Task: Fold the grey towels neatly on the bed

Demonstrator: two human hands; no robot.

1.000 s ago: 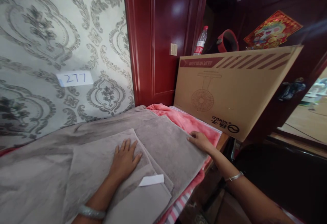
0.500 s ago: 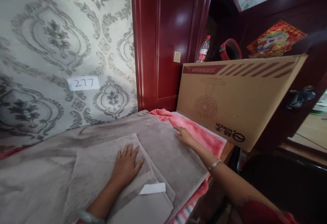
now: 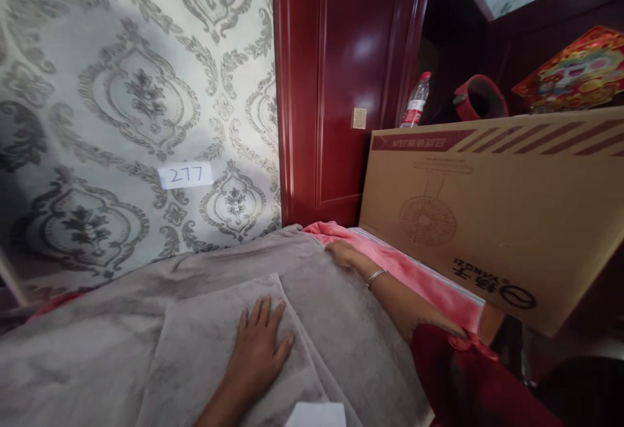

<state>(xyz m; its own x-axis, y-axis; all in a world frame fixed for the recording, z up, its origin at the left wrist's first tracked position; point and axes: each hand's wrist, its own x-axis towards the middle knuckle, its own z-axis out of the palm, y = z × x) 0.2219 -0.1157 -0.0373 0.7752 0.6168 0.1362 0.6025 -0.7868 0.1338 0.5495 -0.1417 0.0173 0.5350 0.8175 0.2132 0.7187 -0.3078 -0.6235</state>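
Note:
A grey plush blanket is spread over the surface in front of me, with a folded section lying on top of it. My left hand rests flat on that folded section, fingers spread. At the far right edge of the grey blanket is my right hand, its fingers drawn together on the cloth's edge. A pink blanket shows from underneath, just beyond that hand. Near the bottom of the view, a white piece that looks like paper lies on the grey fabric.
A large cardboard box stands along the right side. Behind its top are a bottle with a red cap, a red band-like object and a colourful decoration. Patterned wallpaper and a dark red panel bound the back.
My right hand has moved to the far edge of the grey blanket, its fingers now closed on it. My left hand still lies flat. The view has turned somewhat left.

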